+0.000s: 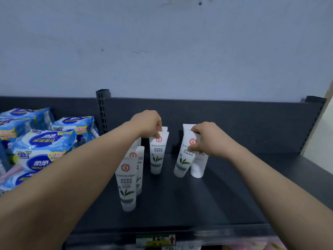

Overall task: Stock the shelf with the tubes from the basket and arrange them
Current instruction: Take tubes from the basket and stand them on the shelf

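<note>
Several white tubes with a green leaf and red seal stand cap-down on the dark shelf (198,204). My left hand (147,123) pinches the top of the middle tube (157,156), which stands upright with another tube behind it. My right hand (207,139) holds the upper part of a tilted tube (183,157); a plain white tube (199,165) stands right beside it, partly behind my fingers. Nearest to me, at the left, a front tube (127,184) stands with two more behind it. The basket is out of view.
Blue and white soft packs (43,147) are piled on the neighbouring shelf section at the left, beyond a perforated upright post (103,109). A dark back panel (234,123) closes the shelf. A price label (155,239) sits on the front edge.
</note>
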